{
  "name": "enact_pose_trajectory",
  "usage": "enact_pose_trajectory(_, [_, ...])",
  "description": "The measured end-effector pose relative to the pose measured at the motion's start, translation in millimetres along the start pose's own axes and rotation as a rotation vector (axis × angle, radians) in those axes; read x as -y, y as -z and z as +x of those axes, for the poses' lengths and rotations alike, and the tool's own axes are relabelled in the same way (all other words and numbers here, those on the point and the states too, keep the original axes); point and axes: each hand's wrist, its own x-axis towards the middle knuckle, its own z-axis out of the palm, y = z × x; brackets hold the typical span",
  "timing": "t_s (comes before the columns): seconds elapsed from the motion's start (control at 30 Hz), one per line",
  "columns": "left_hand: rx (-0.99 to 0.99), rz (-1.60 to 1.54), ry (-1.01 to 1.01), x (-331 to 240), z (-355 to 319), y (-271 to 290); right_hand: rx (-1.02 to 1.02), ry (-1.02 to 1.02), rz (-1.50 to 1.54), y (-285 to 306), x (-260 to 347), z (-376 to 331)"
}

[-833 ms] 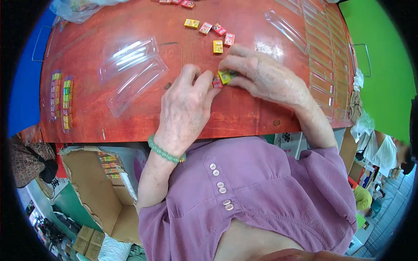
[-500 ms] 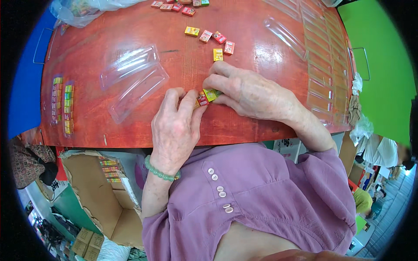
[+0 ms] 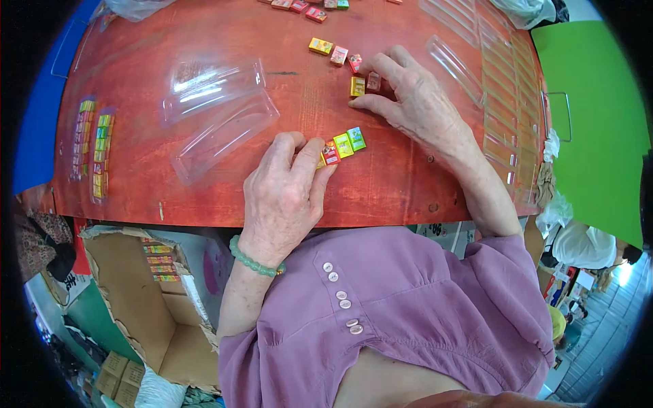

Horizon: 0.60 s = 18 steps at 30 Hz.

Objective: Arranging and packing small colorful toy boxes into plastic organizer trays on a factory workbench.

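My left hand pinches one end of a short row of small candy-style boxes. A red box shows at its fingertips, then a yellow-green box and a green box stick out to the right. Part of the row is hidden under the fingers. Farther right, my right hand reaches over the table with thumb and fingers apart. Its thumb is by the near edge of a yellow box, and a pinkish box lies between the fingers. Just beyond are another yellow box and a pink box.
Two clear plastic trays lie left of centre. Two filled trays stand at the far left. More clear trays line the right side. Several loose boxes lie at the back. Below the table edge is an open cardboard box.
My right hand has let go of the row and moved away and to the right, to the loose boxes. The green end of the row now shows. My left hand keeps its grip.
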Motion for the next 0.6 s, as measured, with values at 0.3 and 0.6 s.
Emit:
enact_pose_trajectory(0.3, [-0.014,-0.066,0.004,5.3,-0.3,1.3,-0.032,0.114,0.039,-9.0,-7.4,5.4])
enact_pose_trajectory(0.6, [0.030,-0.212,0.049,10.5,-1.0,4.1,0.019,0.201,-0.014,-2.9,-15.3,-8.0])
